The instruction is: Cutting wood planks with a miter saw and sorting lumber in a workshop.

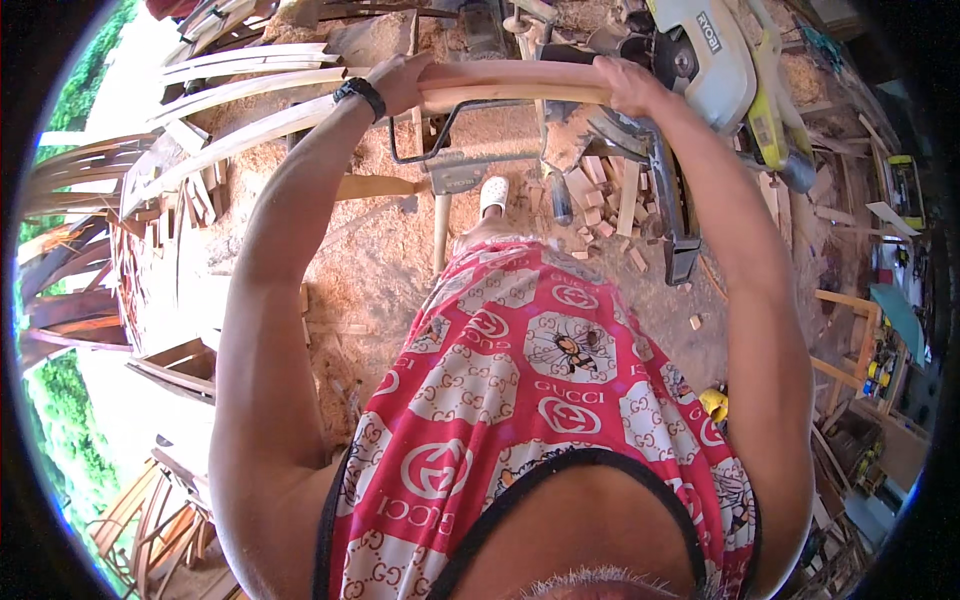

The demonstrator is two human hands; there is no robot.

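Both hands grip one curved strip of pale bent wood that runs across the top of the view, from about eleven o'clock to one o'clock. The left hand, with a black wristwatch on its wrist, is closed around the strip's left part; the right hand is clamped on its right part, just beside the grey and yellow-green mitre saw that sits at one o'clock. Under the strip, toward twelve o'clock, stands the saw's dark metal stand, and short pale wooden offcuts lie heaped on the sawdust-covered ground below the saw. A foot in a white perforated clog shows near the centre. At ten o'clock more long bent wooden strips are stacked, well apart from the hands. The person wears a red and white patterned sleeveless top.
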